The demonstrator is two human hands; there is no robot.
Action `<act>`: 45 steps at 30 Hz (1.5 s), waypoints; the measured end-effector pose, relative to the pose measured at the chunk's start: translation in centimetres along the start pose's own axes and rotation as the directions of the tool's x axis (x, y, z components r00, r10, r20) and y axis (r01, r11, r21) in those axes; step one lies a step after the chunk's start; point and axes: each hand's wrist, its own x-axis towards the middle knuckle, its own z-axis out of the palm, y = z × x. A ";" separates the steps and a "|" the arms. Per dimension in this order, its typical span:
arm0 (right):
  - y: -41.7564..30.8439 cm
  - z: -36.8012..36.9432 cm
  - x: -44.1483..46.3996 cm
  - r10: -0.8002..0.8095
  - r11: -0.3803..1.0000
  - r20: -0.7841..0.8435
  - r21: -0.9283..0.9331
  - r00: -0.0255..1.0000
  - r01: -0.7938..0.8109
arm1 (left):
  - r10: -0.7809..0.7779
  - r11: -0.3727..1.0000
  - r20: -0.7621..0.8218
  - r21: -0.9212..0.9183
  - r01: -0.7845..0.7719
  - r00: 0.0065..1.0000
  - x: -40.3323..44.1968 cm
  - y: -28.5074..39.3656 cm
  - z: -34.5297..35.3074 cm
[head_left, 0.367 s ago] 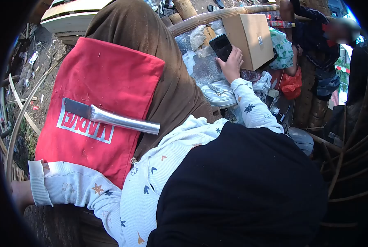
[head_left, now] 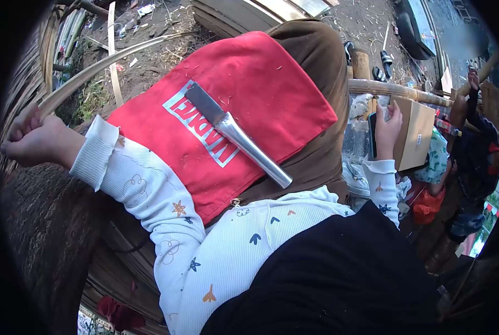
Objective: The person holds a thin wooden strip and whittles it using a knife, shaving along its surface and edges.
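Note:
My right hand (head_left: pixel 389 131) holds a dark smartphone (head_left: pixel 372 137) upright, seen nearly edge-on, beside a cardboard box. My left hand (head_left: pixel 40 137) is out at the far left with its fingers curled, next to a long pale plant strip (head_left: pixel 101 67). Whether the fingers grip this strip I cannot tell. Across my lap lies a red cloth (head_left: pixel 260 84) with white-framed lettering. On it rests a knife (head_left: pixel 238 137) with a short dark blade and a shiny metal tube handle, touched by neither hand.
The cardboard box (head_left: pixel 415 134) stands at the right, near a silvery white bag (head_left: pixel 356 177) and a red plastic bag (head_left: pixel 429 205). Another person (head_left: pixel 467 173) is at the far right. Stacked boards (head_left: pixel 238 17), sandals (head_left: pixel 384 64) and a bamboo pole (head_left: pixel 400 89) lie beyond my knees.
The view has swung left, bringing my left hand fully into sight. My right hand has turned the phone from face-up to nearly edge-on. The knife stays on the cloth.

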 end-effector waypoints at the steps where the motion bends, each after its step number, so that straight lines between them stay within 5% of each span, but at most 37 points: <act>1: -6.5 -1.6 -0.2 -0.148 0.984 -0.076 0.088 0.986 0.155 | 0.004 1.000 -0.017 0.016 -0.004 1.000 -1.6 1.4 1.0; 4: -18.6 -3.8 -3.2 -0.493 0.782 -0.081 0.396 0.866 0.482 | 0.040 0.998 -0.027 -0.042 -0.041 0.999 -3.7 3.1 2.2; 6: -22.3 -3.0 -7.4 -0.646 0.673 0.252 0.634 0.721 0.382 | 0.040 0.989 0.072 -0.147 -0.029 0.997 -4.6 4.0 2.5; 7: -23.8 -2.3 -9.6 -0.640 0.736 0.442 0.587 0.629 0.337 | 0.081 0.984 0.112 -0.169 -0.061 0.990 -4.5 3.7 2.3; 9: -24.4 -0.6 -12.7 -0.703 0.652 0.559 0.262 0.439 0.711 | 0.028 0.981 0.087 -0.193 -0.011 0.996 -5.0 4.6 2.7; 12: -25.9 1.2 -14.0 -0.633 0.704 0.648 0.253 0.424 0.664 | 0.013 0.922 0.258 -0.377 0.088 0.966 -4.5 4.4 1.7; 15: -26.7 0.6 -10.3 -0.616 0.788 0.756 0.580 0.224 0.208 | -0.009 0.864 0.368 -0.466 0.193 0.930 -4.5 3.7 0.9; 16: -27.2 0.2 -8.5 -0.596 0.789 0.798 0.602 0.087 -0.119 | -0.007 0.853 0.392 -0.477 0.209 0.920 -4.3 3.7 0.9; 18: -30.0 -3.5 -4.2 -0.540 0.715 0.831 0.367 -0.136 -0.595 | -0.013 0.860 0.368 -0.470 0.198 0.930 -3.8 3.6 0.7; 20: -33.0 -8.2 -2.1 -0.673 0.599 0.737 0.588 0.056 -0.544 | -0.033 0.871 0.350 -0.449 0.198 0.936 -3.8 3.4 0.3; 22: -35.1 -8.9 -2.0 -0.798 0.369 0.419 0.908 0.434 -0.198 | -0.039 0.883 0.320 -0.432 0.182 0.947 -3.8 3.4 0.4; 24: -38.2 -8.2 -2.2 -0.803 0.021 0.263 0.909 0.535 -0.416 | -0.055 0.903 0.288 -0.395 0.171 0.956 -4.2 3.6 0.8; 26: -40.7 -4.7 -3.3 -0.713 -0.124 0.083 0.962 0.696 -0.242 | -0.039 0.913 0.266 -0.381 0.142 0.963 -4.4 3.6 1.1; 28: -41.8 -0.1 -5.8 -0.673 -0.063 0.204 0.942 0.711 -0.329 | -0.048 0.899 0.297 -0.402 0.171 0.954 -4.7 3.6 1.5; 29: -41.1 4.4 -6.4 -0.758 0.130 0.336 0.918 0.559 -0.376 | -0.051 0.892 0.319 -0.411 0.187 0.946 -4.9 3.8 1.9; 30: -40.5 8.7 -6.9 -0.758 0.472 0.518 0.855 0.396 -0.216 | 0.010 0.898 0.390 -0.409 0.164 0.921 -5.9 4.3 2.8; 31: -39.9 11.0 -7.6 -0.813 0.514 0.397 0.833 0.426 0.203 | 0.027 0.886 0.410 -0.432 0.168 0.912 -6.4 4.3 3.0; 32: -39.6 11.1 -8.0 -0.681 0.665 0.590 0.746 0.435 0.028 | 0.044 0.875 0.433 -0.451 0.174 0.900 -6.7 4.1 3.0; 34: -39.2 11.7 -7.0 -0.681 0.636 0.559 0.772 0.474 0.004 | 0.078 0.878 0.461 -0.451 0.158 0.884 -6.7 4.2 3.6; 36: -40.0 9.3 -5.3 -0.636 0.615 0.659 0.747 0.402 -0.252 | 0.054 0.883 0.456 -0.438 0.171 0.888 -7.3 4.7 4.0; 38: -40.6 6.8 -3.6 -0.674 0.605 0.615 0.778 0.409 -0.172 | 0.071 0.881 0.445 -0.448 0.153 0.893 -7.3 4.7 4.5; 40: -40.9 3.7 -3.1 -0.727 0.421 0.541 0.838 0.423 -0.348 | 0.056 0.889 0.419 -0.434 0.146 0.906 -7.2 4.5 4.0; 43: -40.5 2.3 -3.8 -0.738 -0.065 0.051 0.987 0.672 -0.147 | -0.006 0.898 0.304 -0.417 0.138 0.953 -6.3 4.3 3.8; 45: -40.1 6.4 -6.0 -0.673 -0.199 -0.067 0.975 0.737 -0.094 | 0.006 0.908 0.298 -0.401 0.120 0.955 -6.2 4.6 4.0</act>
